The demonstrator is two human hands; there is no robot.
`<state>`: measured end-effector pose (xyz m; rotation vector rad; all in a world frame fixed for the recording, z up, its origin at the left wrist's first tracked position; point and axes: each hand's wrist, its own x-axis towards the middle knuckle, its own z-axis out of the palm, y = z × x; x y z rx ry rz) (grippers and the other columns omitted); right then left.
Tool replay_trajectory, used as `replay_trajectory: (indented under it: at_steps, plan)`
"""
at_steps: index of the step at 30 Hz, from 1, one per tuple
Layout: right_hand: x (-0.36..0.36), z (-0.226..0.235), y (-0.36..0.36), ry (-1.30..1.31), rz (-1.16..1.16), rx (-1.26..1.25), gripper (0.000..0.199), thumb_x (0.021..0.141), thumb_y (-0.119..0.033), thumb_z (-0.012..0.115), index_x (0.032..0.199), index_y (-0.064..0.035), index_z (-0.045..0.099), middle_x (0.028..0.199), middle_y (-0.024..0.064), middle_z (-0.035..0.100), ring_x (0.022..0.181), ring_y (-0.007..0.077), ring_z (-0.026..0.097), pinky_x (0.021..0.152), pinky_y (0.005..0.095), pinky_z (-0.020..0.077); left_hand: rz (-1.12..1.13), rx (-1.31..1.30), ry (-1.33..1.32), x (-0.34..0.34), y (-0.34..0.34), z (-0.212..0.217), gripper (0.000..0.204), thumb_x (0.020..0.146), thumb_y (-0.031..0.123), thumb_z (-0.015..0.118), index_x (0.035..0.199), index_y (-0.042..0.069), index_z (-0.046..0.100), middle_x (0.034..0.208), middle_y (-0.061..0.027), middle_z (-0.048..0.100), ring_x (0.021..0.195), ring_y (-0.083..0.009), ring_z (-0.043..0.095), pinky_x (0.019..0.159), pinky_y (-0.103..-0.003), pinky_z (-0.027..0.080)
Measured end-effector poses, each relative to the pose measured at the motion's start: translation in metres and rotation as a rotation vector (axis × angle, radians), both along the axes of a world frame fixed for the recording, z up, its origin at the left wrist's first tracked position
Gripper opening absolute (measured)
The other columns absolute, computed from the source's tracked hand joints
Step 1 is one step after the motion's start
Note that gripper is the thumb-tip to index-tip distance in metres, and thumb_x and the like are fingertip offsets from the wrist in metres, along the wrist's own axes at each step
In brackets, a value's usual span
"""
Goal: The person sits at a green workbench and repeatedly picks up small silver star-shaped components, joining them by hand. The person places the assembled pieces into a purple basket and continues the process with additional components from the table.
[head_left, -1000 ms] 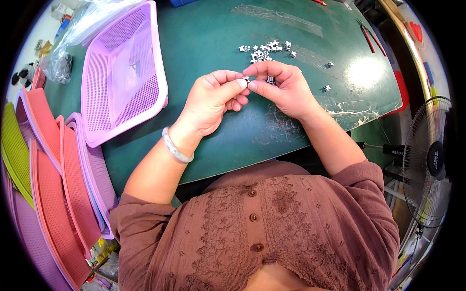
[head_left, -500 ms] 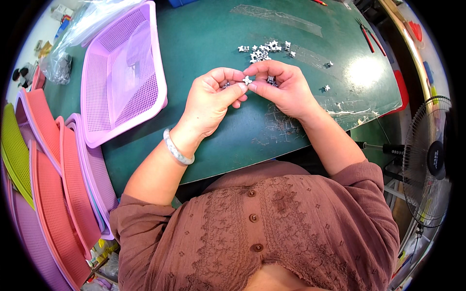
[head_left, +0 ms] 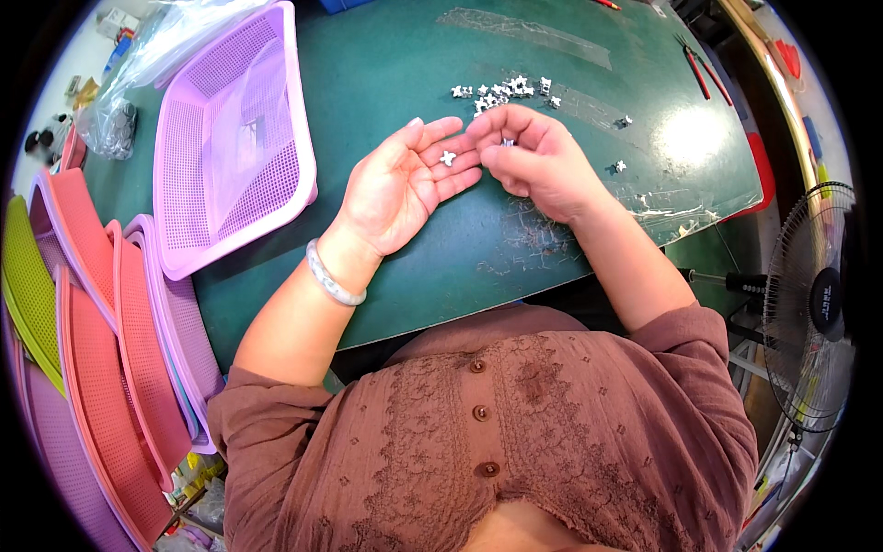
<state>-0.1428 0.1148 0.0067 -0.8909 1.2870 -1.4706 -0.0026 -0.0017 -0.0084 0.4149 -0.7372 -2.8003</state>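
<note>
My left hand (head_left: 405, 184) lies palm up with its fingers stretched out. A small white cross-shaped piece (head_left: 448, 158) rests loose on those fingers. Close beside the left fingertips, my right hand (head_left: 538, 161) is curled, thumb and forefinger brought together. Part of a small white-and-grey piece (head_left: 508, 143) shows inside the curl of the right fingers; the rest of it is hidden. Just beyond the hands, a cluster of similar pieces (head_left: 497, 95) is spread on the green tabletop (head_left: 386, 74). Single pieces lie farther right, one of them a small cross (head_left: 620, 166).
A lilac perforated basket (head_left: 303, 175) stands on the table's left. Stacked pink and red baskets (head_left: 120, 368) fill the space left of me. Red-handled pliers (head_left: 696, 74) lie at the far right, and a black fan (head_left: 809, 304) stands beyond the right edge.
My left hand has opened from a pinch to a flat palm, and the cross piece now lies on its fingers. My right fingers have let go of that piece and curled inward.
</note>
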Motion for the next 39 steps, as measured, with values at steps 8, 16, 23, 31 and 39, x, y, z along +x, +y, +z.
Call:
replay_trajectory:
  at_steps: [8, 16, 23, 31, 39]
  plan:
    - [0.008, -0.02, -0.001, 0.659, -0.08, -0.144, 0.02, 0.073, -0.003, 0.063, 0.093, -0.0049, 0.063, 0.066, 0.0031, 0.053, 0.061, 0.0111, 0.05, 0.059, 0.0256, 0.0448, -0.025, -0.006, 0.026, 0.0, 0.002, -0.002, 0.039, 0.094, 0.023, 0.034, 0.116, -0.008, 0.043, 0.11, -0.0196, 0.054, 0.102, -0.0272, 0.054, 0.092, -0.037, 0.042]
    - [0.009, -0.019, -0.001, 0.749, -0.18, -0.293, 0.017, 0.073, -0.003, 0.062, 0.09, -0.0045, 0.062, 0.066, 0.0058, 0.054, 0.057, 0.0136, 0.052, 0.054, 0.0255, 0.044, 0.002, -0.274, -0.136, 0.0, 0.009, 0.007, 0.025, 0.089, 0.012, 0.051, 0.107, -0.005, 0.05, 0.102, -0.0144, 0.058, 0.093, -0.0202, 0.059, 0.083, -0.032, 0.048]
    - [0.01, -0.012, 0.001, 0.779, -0.165, -0.24, 0.018, 0.074, -0.006, 0.064, 0.092, -0.0048, 0.06, 0.06, 0.0025, 0.05, 0.053, 0.0122, 0.048, 0.049, 0.0247, 0.0412, -0.059, -0.395, -0.178, 0.004, 0.002, -0.002, 0.019, 0.088, 0.014, 0.053, 0.102, 0.001, 0.055, 0.093, -0.0088, 0.062, 0.085, -0.0156, 0.061, 0.075, -0.028, 0.051]
    - [0.01, -0.016, -0.001, 0.747, -0.21, -0.341, 0.017, 0.073, -0.003, 0.066, 0.089, -0.0047, 0.06, 0.065, 0.0025, 0.052, 0.056, 0.0109, 0.049, 0.049, 0.0239, 0.0411, -0.066, -0.315, -0.125, 0.003, 0.002, -0.002, 0.019, 0.089, 0.015, 0.051, 0.101, 0.0, 0.057, 0.095, -0.0085, 0.062, 0.087, -0.0166, 0.06, 0.075, -0.029, 0.05]
    - [0.01, -0.012, 0.001, 0.746, -0.187, -0.301, 0.017, 0.072, -0.002, 0.066, 0.088, -0.0041, 0.06, 0.065, 0.0028, 0.051, 0.056, 0.0104, 0.049, 0.049, 0.0231, 0.0404, -0.078, -0.35, -0.182, 0.004, 0.002, -0.002, 0.019, 0.088, 0.019, 0.053, 0.094, 0.002, 0.058, 0.088, -0.0068, 0.062, 0.08, -0.0142, 0.061, 0.07, -0.026, 0.05]
